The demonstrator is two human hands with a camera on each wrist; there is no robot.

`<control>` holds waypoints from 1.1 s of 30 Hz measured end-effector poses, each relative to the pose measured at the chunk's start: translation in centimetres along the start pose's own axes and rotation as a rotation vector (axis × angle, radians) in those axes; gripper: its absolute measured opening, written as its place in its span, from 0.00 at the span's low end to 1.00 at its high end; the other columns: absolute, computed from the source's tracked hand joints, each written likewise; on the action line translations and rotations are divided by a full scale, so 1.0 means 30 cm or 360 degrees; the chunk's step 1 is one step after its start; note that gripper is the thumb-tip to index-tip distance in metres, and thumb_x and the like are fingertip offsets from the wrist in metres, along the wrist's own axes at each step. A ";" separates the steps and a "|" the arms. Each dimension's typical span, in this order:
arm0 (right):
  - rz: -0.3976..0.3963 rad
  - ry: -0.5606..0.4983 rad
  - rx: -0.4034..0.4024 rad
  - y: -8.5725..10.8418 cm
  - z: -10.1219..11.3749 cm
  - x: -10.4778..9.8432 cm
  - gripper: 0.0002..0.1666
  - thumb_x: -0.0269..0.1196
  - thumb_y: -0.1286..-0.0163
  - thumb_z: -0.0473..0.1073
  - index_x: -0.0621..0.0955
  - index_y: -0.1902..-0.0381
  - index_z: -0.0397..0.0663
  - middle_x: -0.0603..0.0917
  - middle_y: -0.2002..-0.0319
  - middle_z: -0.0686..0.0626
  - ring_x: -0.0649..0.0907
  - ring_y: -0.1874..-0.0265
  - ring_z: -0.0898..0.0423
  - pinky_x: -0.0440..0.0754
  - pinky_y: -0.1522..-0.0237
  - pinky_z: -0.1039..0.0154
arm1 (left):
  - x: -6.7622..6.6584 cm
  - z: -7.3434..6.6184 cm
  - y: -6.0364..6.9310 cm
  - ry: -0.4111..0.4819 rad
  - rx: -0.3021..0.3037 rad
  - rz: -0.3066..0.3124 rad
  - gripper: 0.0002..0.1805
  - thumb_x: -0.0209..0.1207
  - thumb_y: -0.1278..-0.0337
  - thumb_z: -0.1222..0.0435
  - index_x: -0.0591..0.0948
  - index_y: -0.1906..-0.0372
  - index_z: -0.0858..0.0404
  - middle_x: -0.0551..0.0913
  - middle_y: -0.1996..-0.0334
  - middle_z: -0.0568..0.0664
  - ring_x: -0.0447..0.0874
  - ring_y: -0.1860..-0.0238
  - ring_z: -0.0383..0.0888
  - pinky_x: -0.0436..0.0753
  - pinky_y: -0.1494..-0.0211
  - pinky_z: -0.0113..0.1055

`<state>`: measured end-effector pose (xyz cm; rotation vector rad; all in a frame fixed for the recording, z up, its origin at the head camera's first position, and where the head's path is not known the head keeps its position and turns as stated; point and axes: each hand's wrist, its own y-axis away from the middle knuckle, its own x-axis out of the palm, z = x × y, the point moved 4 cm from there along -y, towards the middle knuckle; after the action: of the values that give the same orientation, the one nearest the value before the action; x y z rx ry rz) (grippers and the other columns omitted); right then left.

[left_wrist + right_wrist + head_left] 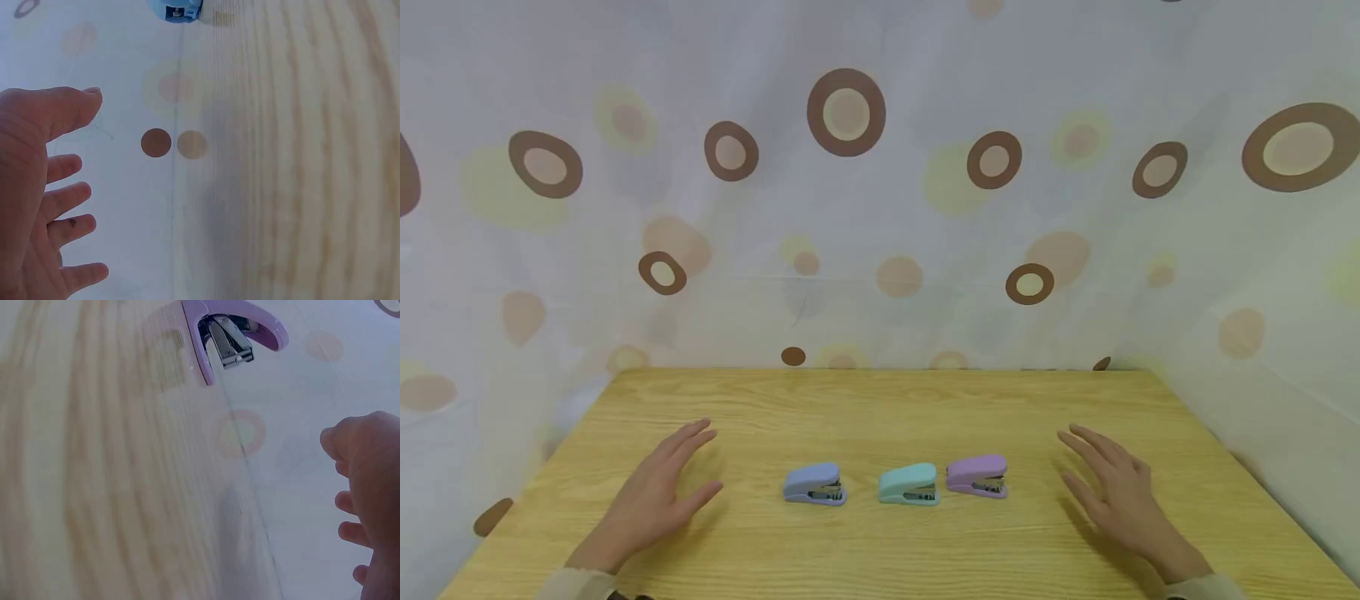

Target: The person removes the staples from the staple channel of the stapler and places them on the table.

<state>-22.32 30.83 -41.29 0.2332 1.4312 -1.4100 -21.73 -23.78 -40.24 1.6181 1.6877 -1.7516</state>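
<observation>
Staplers (pixel 906 477) between both hands (pixel 653 493)

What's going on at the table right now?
A person holds both hands out, gripping nothing. The left hand is to the left of a blue stapler, and the right hand is to the right of a purple stapler. A mint green stapler sits between those two, closer to the purple one. All three staplers rest on the wooden table, untouched.
</observation>
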 end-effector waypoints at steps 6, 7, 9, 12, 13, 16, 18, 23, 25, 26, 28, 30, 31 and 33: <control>-0.0066 -0.0119 -0.0033 -0.031 0.033 0.032 0.31 0.66 0.43 0.31 0.73 0.39 0.39 0.74 0.41 0.38 0.67 0.43 0.44 0.59 0.55 0.36 | 0.031 -0.007 -0.026 0.0017 0.0067 0.0002 0.32 0.71 0.56 0.63 0.75 0.43 0.69 0.75 0.41 0.61 0.74 0.42 0.61 0.68 0.43 0.65; -0.0068 -0.0133 -0.0027 -0.037 0.040 0.038 0.32 0.66 0.43 0.31 0.73 0.39 0.38 0.74 0.41 0.38 0.67 0.44 0.43 0.59 0.55 0.37 | 0.036 -0.009 -0.030 0.0011 0.0076 0.0013 0.32 0.71 0.56 0.63 0.75 0.43 0.68 0.75 0.41 0.61 0.73 0.42 0.61 0.69 0.43 0.63; -0.0072 -0.0152 -0.0045 -0.050 0.052 0.052 0.32 0.66 0.44 0.30 0.73 0.39 0.38 0.74 0.42 0.37 0.68 0.44 0.42 0.59 0.55 0.37 | 0.042 -0.016 -0.038 -0.0006 0.0089 0.0043 0.32 0.71 0.54 0.62 0.75 0.42 0.68 0.75 0.40 0.61 0.73 0.41 0.60 0.71 0.44 0.60; -0.0077 -0.0144 -0.0082 -0.070 0.075 0.069 0.31 0.66 0.44 0.29 0.74 0.41 0.37 0.75 0.42 0.37 0.69 0.45 0.40 0.60 0.56 0.38 | 0.046 -0.026 -0.042 -0.0003 0.0073 0.0107 0.32 0.70 0.53 0.61 0.74 0.41 0.67 0.74 0.39 0.60 0.73 0.40 0.60 0.74 0.45 0.59; -0.0076 -0.0141 -0.0092 -0.076 0.081 0.074 0.31 0.66 0.44 0.29 0.74 0.41 0.37 0.75 0.42 0.37 0.70 0.45 0.39 0.61 0.56 0.39 | 0.047 -0.030 -0.043 0.0003 0.0072 0.0125 0.32 0.70 0.52 0.61 0.74 0.40 0.66 0.74 0.38 0.60 0.73 0.40 0.60 0.75 0.46 0.58; -0.0072 -0.0110 -0.0099 -0.086 0.096 0.087 0.30 0.66 0.45 0.30 0.75 0.42 0.38 0.76 0.43 0.38 0.71 0.46 0.40 0.63 0.57 0.41 | 0.051 -0.044 -0.041 0.0029 0.0073 0.0167 0.32 0.70 0.52 0.60 0.74 0.40 0.66 0.74 0.38 0.59 0.74 0.40 0.59 0.77 0.47 0.56; -0.0067 -0.0113 -0.0095 -0.090 0.104 0.094 0.30 0.66 0.44 0.30 0.75 0.42 0.38 0.76 0.43 0.39 0.71 0.46 0.41 0.63 0.57 0.42 | 0.055 -0.053 -0.041 0.0034 0.0080 0.0183 0.32 0.70 0.51 0.60 0.74 0.40 0.65 0.74 0.38 0.58 0.75 0.41 0.58 0.78 0.48 0.56; -0.0061 -0.0174 -0.0101 -0.106 0.121 0.116 0.30 0.66 0.43 0.31 0.74 0.41 0.39 0.76 0.43 0.40 0.71 0.45 0.42 0.62 0.55 0.46 | 0.075 -0.073 -0.060 0.0014 0.0151 0.0183 0.32 0.70 0.52 0.60 0.75 0.41 0.64 0.76 0.40 0.57 0.77 0.42 0.57 0.77 0.46 0.55; -0.0070 -0.0184 -0.0119 -0.113 0.129 0.124 0.30 0.66 0.44 0.31 0.75 0.41 0.39 0.77 0.43 0.40 0.72 0.45 0.42 0.63 0.54 0.45 | 0.089 -0.081 -0.070 0.0021 0.0174 0.0196 0.31 0.70 0.52 0.60 0.76 0.40 0.64 0.77 0.40 0.57 0.77 0.42 0.57 0.76 0.45 0.55; -0.0078 -0.0184 -0.0126 -0.117 0.134 0.127 0.30 0.67 0.44 0.31 0.75 0.41 0.39 0.77 0.43 0.40 0.72 0.45 0.42 0.64 0.54 0.43 | 0.096 -0.086 -0.075 0.0031 0.0177 0.0212 0.31 0.69 0.51 0.59 0.76 0.40 0.64 0.76 0.39 0.57 0.76 0.42 0.57 0.76 0.44 0.55; -0.0097 -0.0179 -0.0139 -0.123 0.144 0.133 0.30 0.67 0.45 0.32 0.76 0.42 0.38 0.78 0.45 0.40 0.74 0.46 0.42 0.67 0.53 0.40 | 0.110 -0.095 -0.081 0.0052 0.0172 0.0245 0.31 0.69 0.50 0.59 0.75 0.39 0.63 0.76 0.39 0.57 0.76 0.41 0.57 0.76 0.44 0.55; -0.0111 -0.0161 -0.0148 -0.131 0.153 0.141 0.29 0.67 0.45 0.32 0.77 0.43 0.37 0.79 0.46 0.39 0.75 0.47 0.41 0.70 0.53 0.38 | 0.120 -0.105 -0.086 0.0068 0.0159 0.0266 0.31 0.68 0.50 0.59 0.75 0.39 0.63 0.75 0.39 0.58 0.76 0.41 0.57 0.76 0.44 0.55; -0.0115 -0.0154 -0.0145 -0.136 0.158 0.144 0.29 0.68 0.45 0.33 0.77 0.44 0.37 0.79 0.46 0.40 0.75 0.47 0.42 0.71 0.53 0.39 | 0.124 -0.110 -0.088 0.0071 0.0150 0.0276 0.31 0.68 0.50 0.59 0.75 0.39 0.63 0.75 0.38 0.57 0.76 0.41 0.57 0.77 0.44 0.55; -0.0128 -0.0148 -0.0152 -0.148 0.170 0.149 0.28 0.67 0.45 0.33 0.77 0.45 0.37 0.80 0.48 0.40 0.76 0.48 0.42 0.73 0.53 0.40 | 0.130 -0.118 -0.092 0.0067 0.0138 0.0290 0.31 0.68 0.49 0.59 0.75 0.39 0.63 0.75 0.38 0.57 0.76 0.40 0.57 0.77 0.44 0.55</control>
<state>-24.83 23.14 -40.63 0.0491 1.4404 -1.3946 -23.40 -18.09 -40.81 1.7955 1.4481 -1.7344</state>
